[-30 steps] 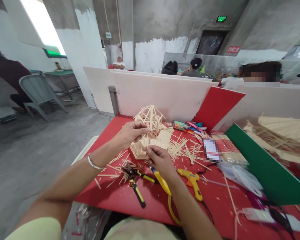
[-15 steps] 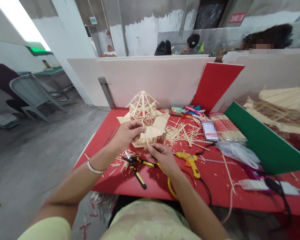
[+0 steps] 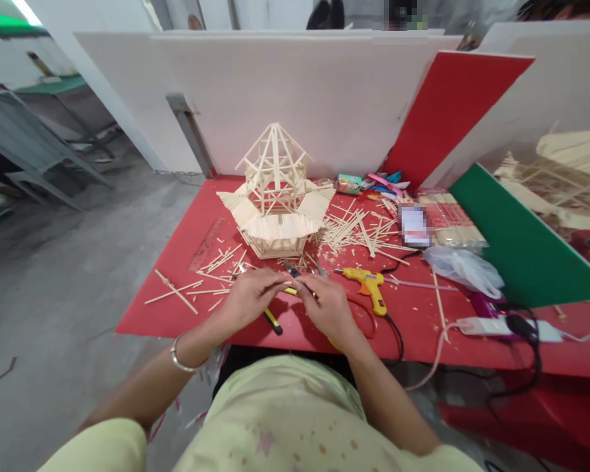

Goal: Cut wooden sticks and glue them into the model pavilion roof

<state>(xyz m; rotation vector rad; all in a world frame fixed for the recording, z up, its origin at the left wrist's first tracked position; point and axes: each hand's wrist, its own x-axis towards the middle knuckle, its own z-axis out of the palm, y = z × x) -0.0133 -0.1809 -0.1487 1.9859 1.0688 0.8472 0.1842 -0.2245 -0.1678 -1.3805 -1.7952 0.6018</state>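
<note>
My left hand [image 3: 250, 299] and my right hand [image 3: 327, 308] meet fingertip to fingertip low over the front of the red table [image 3: 142, 308]. Both are closed in a pinch on a thin wooden stick that barely shows between them. Right under the fingers lie yellow-and-black cutters [image 3: 274, 320]. Behind the hands stands a model pavilion of pale sticks [image 3: 275, 196], untouched. A yellow glue gun [image 3: 368, 286] lies just right of my right hand.
Loose sticks [image 3: 358, 229] litter the table around the model. White partition boards [image 3: 295, 98], a red board [image 3: 447, 111] and a green board [image 3: 516, 242] fence the back and right. A plastic bag [image 3: 465, 269] and a power strip with cables [image 3: 506, 326] lie at right. Grey chairs [image 3: 34, 157] stand at left.
Both hands have let go of the model and come back toward me, low over the cutters, still pinching the stick. The camera has tilted down.
</note>
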